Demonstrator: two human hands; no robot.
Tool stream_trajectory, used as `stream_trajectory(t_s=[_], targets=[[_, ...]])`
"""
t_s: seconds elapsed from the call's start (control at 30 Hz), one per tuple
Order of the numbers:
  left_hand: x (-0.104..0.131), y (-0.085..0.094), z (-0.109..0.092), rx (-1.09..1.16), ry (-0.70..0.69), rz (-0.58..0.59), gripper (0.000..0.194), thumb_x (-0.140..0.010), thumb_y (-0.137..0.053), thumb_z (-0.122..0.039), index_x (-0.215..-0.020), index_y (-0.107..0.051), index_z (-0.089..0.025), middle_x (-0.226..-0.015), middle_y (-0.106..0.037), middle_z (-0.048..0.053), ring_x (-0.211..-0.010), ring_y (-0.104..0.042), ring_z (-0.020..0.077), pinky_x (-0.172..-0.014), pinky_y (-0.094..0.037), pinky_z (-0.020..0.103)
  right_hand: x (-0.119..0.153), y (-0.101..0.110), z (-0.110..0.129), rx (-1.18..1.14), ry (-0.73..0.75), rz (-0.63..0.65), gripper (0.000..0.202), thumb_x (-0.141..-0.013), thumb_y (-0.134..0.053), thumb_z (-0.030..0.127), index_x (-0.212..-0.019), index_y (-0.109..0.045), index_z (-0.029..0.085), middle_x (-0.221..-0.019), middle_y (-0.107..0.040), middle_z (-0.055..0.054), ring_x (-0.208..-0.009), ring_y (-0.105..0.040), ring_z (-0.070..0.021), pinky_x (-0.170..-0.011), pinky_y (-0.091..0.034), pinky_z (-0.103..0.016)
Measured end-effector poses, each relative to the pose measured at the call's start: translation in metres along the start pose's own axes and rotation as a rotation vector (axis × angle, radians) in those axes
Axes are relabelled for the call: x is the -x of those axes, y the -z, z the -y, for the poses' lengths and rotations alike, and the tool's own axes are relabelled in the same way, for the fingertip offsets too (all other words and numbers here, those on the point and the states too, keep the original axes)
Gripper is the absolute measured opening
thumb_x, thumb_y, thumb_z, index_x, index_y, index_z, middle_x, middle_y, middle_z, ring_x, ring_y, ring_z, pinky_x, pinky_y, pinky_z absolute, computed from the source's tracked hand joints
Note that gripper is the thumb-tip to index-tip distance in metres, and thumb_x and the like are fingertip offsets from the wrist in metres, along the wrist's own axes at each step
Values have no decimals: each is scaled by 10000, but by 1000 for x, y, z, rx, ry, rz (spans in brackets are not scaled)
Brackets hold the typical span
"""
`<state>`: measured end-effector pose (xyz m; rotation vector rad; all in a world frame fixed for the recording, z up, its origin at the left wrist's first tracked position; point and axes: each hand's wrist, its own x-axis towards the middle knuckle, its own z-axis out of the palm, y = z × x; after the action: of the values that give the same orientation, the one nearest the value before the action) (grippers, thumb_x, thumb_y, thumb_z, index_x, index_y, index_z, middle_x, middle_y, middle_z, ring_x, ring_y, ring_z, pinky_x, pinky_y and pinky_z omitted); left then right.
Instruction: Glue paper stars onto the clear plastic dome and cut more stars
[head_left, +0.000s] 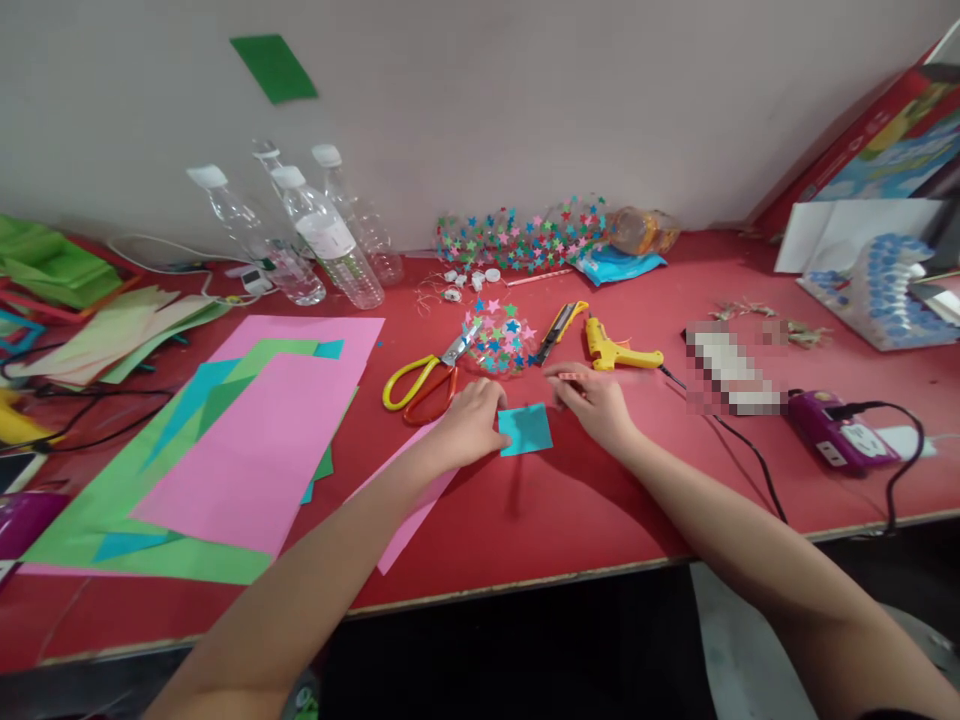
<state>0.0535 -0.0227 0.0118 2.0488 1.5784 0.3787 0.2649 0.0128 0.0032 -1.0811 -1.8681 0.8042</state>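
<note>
My left hand [474,422] has its fingers curled and its thumb on the left edge of a small blue paper square [526,430]. To the right of the square, my right hand [600,408] is closed round a slim red-and-white patterned pencil [574,376]. Yellow-and-red handled scissors [431,378] lie just beyond my left hand, their blades against a round clear piece covered in coloured paper stars [501,340]. A utility knife [561,333] and a yellow glue gun [621,350] rest beyond my right hand. Part of a pink paper strip [409,505] is under my left forearm.
Pink, green and blue sheets [247,450] are piled at left. Several plastic bottles [330,235] stand by the wall, with a star-covered bottle [521,235] lying nearby. A purple power strip [840,435] and the glue gun's black cord [742,440] are at right.
</note>
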Motion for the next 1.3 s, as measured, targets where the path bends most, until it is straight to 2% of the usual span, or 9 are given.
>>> stream_trajectory(t_s=[0.13, 0.27, 0.4, 0.6, 0.8, 0.93, 1.0, 1.13, 1.3], targets=[[6, -5, 3, 111, -37, -10, 346, -757, -570, -114, -1077, -478, -207, -940, -605, 26, -893, -592, 191, -830, -481, 348, -3, 2, 3, 39, -7, -41, 358, -841, -588, 429, -574, -506, 205, -607, -518, -4, -603, -493, -141, -612, -397, -275], [10, -3, 2, 103, -111, -84, 485, -779, -687, -248, -1217, -484, -199, -1154, -574, 92, -1124, -546, 257, -1004, -430, 423, -9, 8, -3, 17, -95, -79, 255, -897, -492, 423, -946, -619, 207, -689, -568, -7, -592, -509, -146, -581, -403, -274], [12, -4, -3, -89, -124, 19, 522, -753, -749, -331, -1201, -543, -160, -1192, -556, 123, -1151, -503, 317, -1008, -414, 461, -20, 17, -14, 12, -200, -79, 369, -838, -534, 387, -1149, -535, 190, -552, -504, 54, -458, -447, -136, -488, -361, -262], [14, -9, -5, -103, -109, 51, 483, -788, -724, -333, -1209, -563, -159, -1189, -545, 114, -1129, -489, 299, -996, -413, 427, -41, 20, -20, 59, -248, -38, 362, -776, -560, 418, -1057, -526, 192, -481, -466, 89, -442, -456, -139, -479, -356, -254], [16, -15, -4, -39, -128, -8, 475, -773, -725, -290, -1198, -549, -169, -1217, -526, 119, -1120, -503, 281, -984, -432, 419, -76, 9, -30, 177, -222, -109, 357, -801, -552, 465, -1040, -543, 200, -564, -511, 63, -517, -467, -147, -533, -336, -266], [12, -7, 1, -114, -125, -108, 340, -797, -692, -298, -1099, -593, -179, -1123, -600, 104, -1068, -568, 272, -935, -465, 388, -77, 9, -33, 235, -171, -173, 368, -795, -589, 464, -1052, -566, 201, -665, -540, 35, -607, -497, -160, -591, -351, -282], [10, 6, 9, -208, -28, -214, 149, -872, -575, -262, -991, -617, -182, -1022, -634, 106, -1014, -602, 271, -909, -470, 391, -68, 10, -30, 240, -139, -184, 350, -822, -565, 453, -1062, -577, 198, -688, -535, 29, -615, -493, -156, -596, -358, -281], [11, 36, 29, -367, 272, -346, 231, -879, -430, -163, -1026, -598, -105, -999, -621, 195, -938, -641, 314, -798, -490, 410, -46, 13, -21, 231, -69, -148, 299, -837, -561, 384, -1064, -608, 195, -692, -528, 29, -597, -483, -139, -585, -368, -268], [7, 51, 42, -398, 464, -259, 264, -763, -529, -215, -997, -615, -128, -925, -691, 192, -865, -678, 324, -690, -483, 364, -34, 11, -11, 218, 3, -114, 244, -849, -512, 299, -1033, -628, 189, -690, -559, 20, -568, -481, -130, -579, -381, -263]])
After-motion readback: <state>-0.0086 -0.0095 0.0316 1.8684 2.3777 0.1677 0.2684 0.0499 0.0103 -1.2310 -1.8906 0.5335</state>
